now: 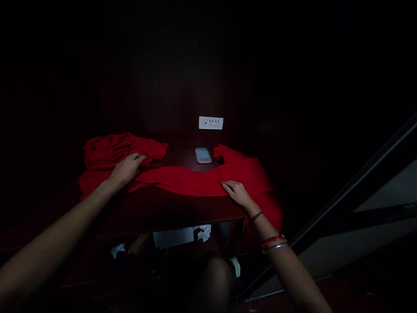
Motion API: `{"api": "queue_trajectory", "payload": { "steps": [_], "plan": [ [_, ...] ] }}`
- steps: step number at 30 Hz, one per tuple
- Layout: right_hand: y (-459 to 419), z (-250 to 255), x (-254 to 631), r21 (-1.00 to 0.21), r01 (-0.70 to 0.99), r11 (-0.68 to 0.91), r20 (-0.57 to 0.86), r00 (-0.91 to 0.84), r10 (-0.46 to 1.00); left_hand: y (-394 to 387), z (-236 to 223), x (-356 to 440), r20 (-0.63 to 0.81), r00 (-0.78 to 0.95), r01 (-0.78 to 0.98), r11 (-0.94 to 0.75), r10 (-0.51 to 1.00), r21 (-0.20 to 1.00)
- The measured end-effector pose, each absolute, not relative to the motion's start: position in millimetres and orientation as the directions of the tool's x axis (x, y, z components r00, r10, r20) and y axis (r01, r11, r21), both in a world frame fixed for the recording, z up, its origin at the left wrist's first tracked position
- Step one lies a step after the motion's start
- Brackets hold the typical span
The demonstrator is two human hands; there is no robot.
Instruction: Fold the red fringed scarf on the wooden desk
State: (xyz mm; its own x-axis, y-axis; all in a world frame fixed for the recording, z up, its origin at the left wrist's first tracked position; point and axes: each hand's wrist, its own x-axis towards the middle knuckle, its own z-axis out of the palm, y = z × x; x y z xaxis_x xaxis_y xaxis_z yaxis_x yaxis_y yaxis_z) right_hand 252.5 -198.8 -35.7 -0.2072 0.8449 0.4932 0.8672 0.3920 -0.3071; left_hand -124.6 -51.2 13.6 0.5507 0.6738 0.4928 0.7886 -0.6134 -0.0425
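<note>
A red cloth lies spread and bunched across a small dark wooden table in a very dark room. My left hand rests palm down on the bunched left part of the cloth, fingers apart. At the cloth's near edge on the right side my right hand presses flat, fingers apart too. Bracelets circle my right wrist. Neither hand visibly pinches the fabric.
A small pale object lies on the table behind the cloth. A white wall socket is on the dark wall beyond. Pale papers sit under the table. My knee is below. A slanted dark frame stands at right.
</note>
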Motion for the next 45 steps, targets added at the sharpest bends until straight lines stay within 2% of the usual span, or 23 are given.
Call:
{"api": "queue_trajectory", "payload": {
  "steps": [2,4,6,13,17,20,22,25,28,36,45],
  "plan": [
    [-199.6,-35.3,252.5,-0.303,0.87,0.389,0.49,-0.208,0.847,-70.5,10.7,-103.1,0.46,0.605,0.772,-0.619,0.649,-0.142],
    [-200.1,-35.2,252.4,-0.291,0.875,0.386,0.485,-0.212,0.848,-93.2,-0.4,-80.6,0.339,0.772,0.617,-0.763,0.538,-0.192],
    [-200.1,-35.6,252.1,-0.271,0.882,0.386,0.477,-0.226,0.849,-110.4,-13.4,-64.5,0.25,0.85,0.516,-0.83,0.464,-0.214],
    [-200.8,-35.7,249.1,-0.157,0.911,0.382,0.484,-0.266,0.834,-99.4,-18.4,-60.5,0.106,0.841,0.532,-0.775,0.531,-0.34],
    [-206.1,-30.9,245.4,-0.061,0.908,0.415,0.503,-0.331,0.798,-96.0,-10.8,-53.5,0.141,0.845,0.527,-0.758,0.516,-0.385],
    [-210.8,-27.6,242.2,-0.011,0.893,0.45,0.493,-0.387,0.779,-104.9,-8.4,-36.9,0.229,0.839,0.545,-0.758,0.494,-0.359],
    [-213.0,-26.1,240.4,0.015,0.876,0.482,0.472,-0.431,0.769,-111.1,-9.0,-22.0,0.284,0.862,0.5,-0.8,0.421,-0.333],
    [-215.1,-24.1,238.6,0.039,0.857,0.514,0.438,-0.478,0.762,-115.4,-13.7,-1.7,0.27,0.926,0.344,-0.884,0.264,-0.317],
    [-216.5,-22.2,238.1,0.045,0.851,0.524,0.431,-0.49,0.758,-114.6,-21.0,5.9,0.24,0.953,0.251,-0.922,0.184,-0.293],
    [-216.6,-22.4,237.4,0.093,0.84,0.534,0.446,-0.515,0.732,-119.5,-26.0,2.5,0.403,0.892,0.254,-0.965,0.205,-0.071],
    [-210.4,-29.9,238.2,0.088,0.842,0.532,0.442,-0.511,0.737,-118.1,-38.1,8.3,0.42,0.88,0.256,-0.966,0.221,-0.03]
  ]
}}
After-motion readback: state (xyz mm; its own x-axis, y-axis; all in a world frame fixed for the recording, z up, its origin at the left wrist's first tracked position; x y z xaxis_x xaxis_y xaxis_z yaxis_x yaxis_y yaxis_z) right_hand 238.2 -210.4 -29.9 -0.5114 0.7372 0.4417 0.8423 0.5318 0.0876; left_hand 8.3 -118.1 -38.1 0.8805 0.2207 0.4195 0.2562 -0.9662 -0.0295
